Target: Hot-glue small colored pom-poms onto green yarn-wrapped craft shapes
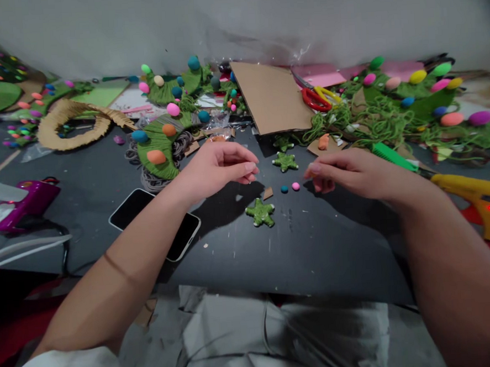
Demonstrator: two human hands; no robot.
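The left hand [221, 167] hovers above the surface [336, 250], fingers curled toward the thumb in a narrow grip; whether it holds anything, I cannot tell. The right hand [344, 172] also keeps a narrow grip, and its fingertips hide whatever may be between them. Between and below the hands lie a far green star [285, 161], a near green star [260, 213], a blue ball [284, 189] just beside a pink ball [295, 186], and a cardboard scrap [268, 193]. Behind the left hand, something orange shows at some clear plastic [221, 134]; whether it is inside or underneath is unclear. A cardboard piece [314, 148] behind the right hand bears an orange lump [323, 141].
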